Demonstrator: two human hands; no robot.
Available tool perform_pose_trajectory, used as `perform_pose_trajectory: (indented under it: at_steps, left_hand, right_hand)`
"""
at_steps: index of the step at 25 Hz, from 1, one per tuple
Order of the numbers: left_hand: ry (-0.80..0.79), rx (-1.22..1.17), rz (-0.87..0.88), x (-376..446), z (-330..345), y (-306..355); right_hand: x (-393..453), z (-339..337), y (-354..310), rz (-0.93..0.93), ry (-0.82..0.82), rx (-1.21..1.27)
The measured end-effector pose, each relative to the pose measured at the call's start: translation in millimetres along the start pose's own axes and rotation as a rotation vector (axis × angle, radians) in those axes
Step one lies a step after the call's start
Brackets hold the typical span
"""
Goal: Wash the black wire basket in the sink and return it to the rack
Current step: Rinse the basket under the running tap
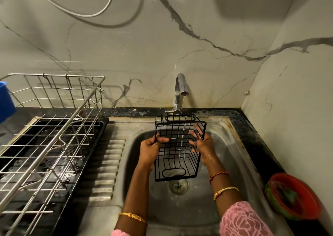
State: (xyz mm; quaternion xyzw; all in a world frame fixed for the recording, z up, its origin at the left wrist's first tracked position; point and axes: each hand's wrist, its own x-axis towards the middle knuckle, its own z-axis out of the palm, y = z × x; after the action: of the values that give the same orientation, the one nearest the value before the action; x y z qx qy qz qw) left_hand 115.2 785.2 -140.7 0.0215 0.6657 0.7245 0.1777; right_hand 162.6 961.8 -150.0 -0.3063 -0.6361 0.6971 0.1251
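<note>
I hold the black wire basket [177, 149] over the steel sink [221, 165] under the tap's stream: my left grip [150, 150] clamps its rim, my right grip [202, 143] lies open-palmed against its side. Best I rotate it slowly, rubbing every wire.

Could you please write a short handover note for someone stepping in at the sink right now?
Left hand: gripping the left edge of the black wire basket, held over the sink.
Right hand: open, fingers spread against the basket's right side.
The faucet is running; water falls through the basket above the drain.
The rack stands left of the sink.
Done: basket under the water, rinse in progress.
Left: finish washing, turn off the faucet, return the basket to the rack.
</note>
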Motion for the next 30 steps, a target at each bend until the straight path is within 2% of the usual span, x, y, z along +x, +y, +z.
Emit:
perform_pose_trajectory:
  at_steps: [12,30]
  left_hand:
    - [-0.055,-0.010,-0.025,15.7,6.8,1.1]
    - [-0.121,-0.019,-0.005,18.3,21.8,21.4]
  right_hand:
    - [7.8,-7.2,-6.7,-0.092,0.065,-0.003]
    - [16.4,-15.5,-23.9,-0.132,0.132,-0.018]
